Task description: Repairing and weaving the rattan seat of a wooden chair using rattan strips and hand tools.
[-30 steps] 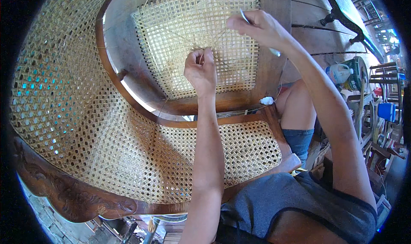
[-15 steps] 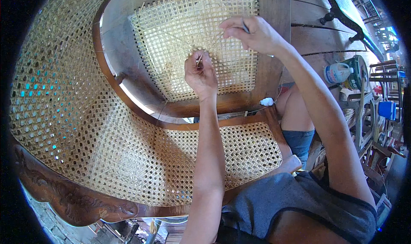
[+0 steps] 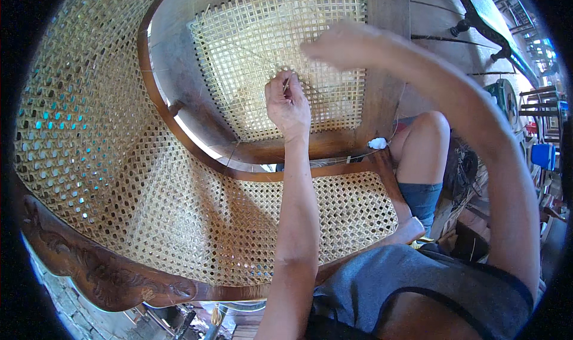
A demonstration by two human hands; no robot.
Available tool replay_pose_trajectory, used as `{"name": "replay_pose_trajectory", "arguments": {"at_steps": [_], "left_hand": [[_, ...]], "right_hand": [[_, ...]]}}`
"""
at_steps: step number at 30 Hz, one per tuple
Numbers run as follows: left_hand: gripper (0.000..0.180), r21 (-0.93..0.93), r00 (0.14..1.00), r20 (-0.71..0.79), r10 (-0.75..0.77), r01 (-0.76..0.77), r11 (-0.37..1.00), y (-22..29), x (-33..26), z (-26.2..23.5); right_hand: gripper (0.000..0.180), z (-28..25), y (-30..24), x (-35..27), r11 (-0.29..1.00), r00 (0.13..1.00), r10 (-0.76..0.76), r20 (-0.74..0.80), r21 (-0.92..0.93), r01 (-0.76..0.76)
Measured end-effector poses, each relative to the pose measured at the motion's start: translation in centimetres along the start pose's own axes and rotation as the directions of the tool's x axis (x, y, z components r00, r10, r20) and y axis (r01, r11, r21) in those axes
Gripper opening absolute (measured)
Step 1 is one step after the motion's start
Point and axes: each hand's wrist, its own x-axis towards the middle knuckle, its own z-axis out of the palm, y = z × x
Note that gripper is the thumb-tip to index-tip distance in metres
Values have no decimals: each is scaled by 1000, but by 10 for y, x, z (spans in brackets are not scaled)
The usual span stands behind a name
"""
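On the left, from nine o'clock round to six, a broad cane mesh [image 3: 77, 155] shows slanting strands laid over the squares, and its small holes look evenly closed up, so it reads as complete; a carved wooden rail [image 3: 107, 277] edges it at eight o'clock. Inward of that, at twelve o'clock, the cane panel [image 3: 262, 45] sits in a dark wooden frame [image 3: 385, 65]. Its upright and crossing strands fill the opening as a square grid, while the slanting ones look barely begun: one faint line seems to run from about ten o'clock on the panel toward its middle. By that measure the grid is done and most of the diagonal weave is left. The left hand [image 3: 289, 108], just above centre, is closed in a pinch at the panel's middle, on what appears to be a thin pale strand [image 3: 286, 87]. At one o'clock the right hand [image 3: 341, 45] is blurred above the panel's right part; I cannot tell how far its fingers are spread or whether it holds anything. A white lump [image 3: 377, 143] lies at the frame's corner, toward four o'clock from the panel.
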Motion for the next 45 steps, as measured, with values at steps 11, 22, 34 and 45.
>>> {"name": "replay_pose_trajectory", "arguments": {"at_steps": [11,22,34,45], "left_hand": [[24,25,991,106,-78,76,997,-8,1,-3],[38,-159,863,449,-231,331,930,50,46,-20],[20,-335,962,253,104,-14,942,68,63,-11],[12,-241,981,191,-46,93,966,12,55,1]], "right_hand": [[14,-1,74,-37,923,864,385,-323,113,-369],[28,-41,-2,-75,827,668,369,-646,556,81],[34,-54,0,-70,233,813,581,38,949,-210],[15,0,-18,-13,835,870,493,11,276,-476]]}}
